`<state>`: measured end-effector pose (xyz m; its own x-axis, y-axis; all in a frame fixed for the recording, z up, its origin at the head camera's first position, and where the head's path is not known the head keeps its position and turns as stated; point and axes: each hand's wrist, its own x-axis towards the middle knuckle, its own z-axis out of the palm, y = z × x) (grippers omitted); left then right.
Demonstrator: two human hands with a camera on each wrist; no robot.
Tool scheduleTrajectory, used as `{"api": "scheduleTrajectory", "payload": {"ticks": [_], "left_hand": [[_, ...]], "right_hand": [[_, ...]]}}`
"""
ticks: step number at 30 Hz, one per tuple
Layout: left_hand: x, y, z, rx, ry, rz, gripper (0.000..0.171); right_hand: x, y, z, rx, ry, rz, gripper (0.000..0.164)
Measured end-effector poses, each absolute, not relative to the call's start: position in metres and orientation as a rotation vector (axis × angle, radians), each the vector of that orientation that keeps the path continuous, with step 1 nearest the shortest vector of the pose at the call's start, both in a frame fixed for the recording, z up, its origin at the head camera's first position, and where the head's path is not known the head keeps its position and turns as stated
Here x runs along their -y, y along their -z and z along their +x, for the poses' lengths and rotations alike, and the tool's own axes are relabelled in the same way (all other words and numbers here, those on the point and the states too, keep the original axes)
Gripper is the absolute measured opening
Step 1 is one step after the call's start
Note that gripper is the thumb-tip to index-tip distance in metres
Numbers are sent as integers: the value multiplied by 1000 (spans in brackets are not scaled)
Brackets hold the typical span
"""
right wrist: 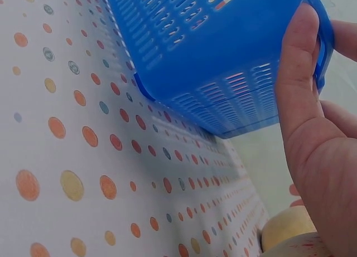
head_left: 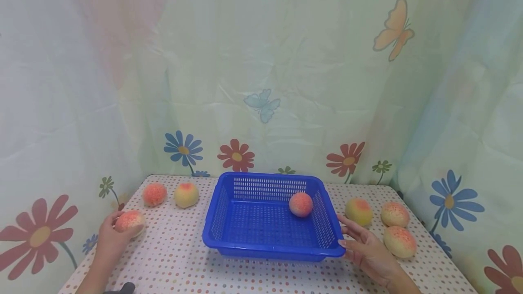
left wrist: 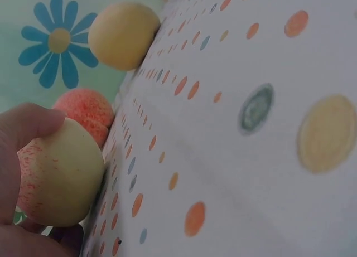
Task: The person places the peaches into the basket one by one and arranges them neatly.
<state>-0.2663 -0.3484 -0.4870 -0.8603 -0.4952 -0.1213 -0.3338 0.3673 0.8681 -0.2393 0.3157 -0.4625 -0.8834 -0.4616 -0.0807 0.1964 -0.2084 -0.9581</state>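
At the table's left side my left hand grips a peach with a red top and pale underside. In the left wrist view the thumb lies over the peach and fingers curl beneath it. A blue plastic basket stands mid-table, with one red peach inside at its right. My right hand pinches the basket's right rim near the front corner. The right wrist view shows the thumb against the outside of the basket and other fingers over the rim.
Behind the left hand lie a red peach and a yellow one. To the basket's right are a yellow peach and two red-topped ones. A dotted cloth covers the table; printed curtains surround it.
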Motion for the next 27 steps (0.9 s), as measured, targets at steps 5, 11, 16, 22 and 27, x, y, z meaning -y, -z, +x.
{"api": "scheduleTrajectory", "payload": {"ticks": [5, 11, 16, 22, 27], "left_hand": [[348, 490, -265, 2477, 1496, 745, 109], [342, 488, -263, 2469, 1502, 739, 106], [336, 484, -260, 2468, 1512, 698, 100], [332, 484, -258, 2478, 1509, 670, 100], [329, 486, -257, 2478, 1507, 651, 101]], "right_hand": [[-315, 462, -239, -1636, 2138, -313, 54], [-314, 461, -238, -1645, 2141, -300, 53], [-314, 461, -238, -1661, 2142, -290, 53], [-315, 462, -238, -1655, 2142, -306, 53], [-315, 464, -239, -1662, 2142, -311, 54]]}}
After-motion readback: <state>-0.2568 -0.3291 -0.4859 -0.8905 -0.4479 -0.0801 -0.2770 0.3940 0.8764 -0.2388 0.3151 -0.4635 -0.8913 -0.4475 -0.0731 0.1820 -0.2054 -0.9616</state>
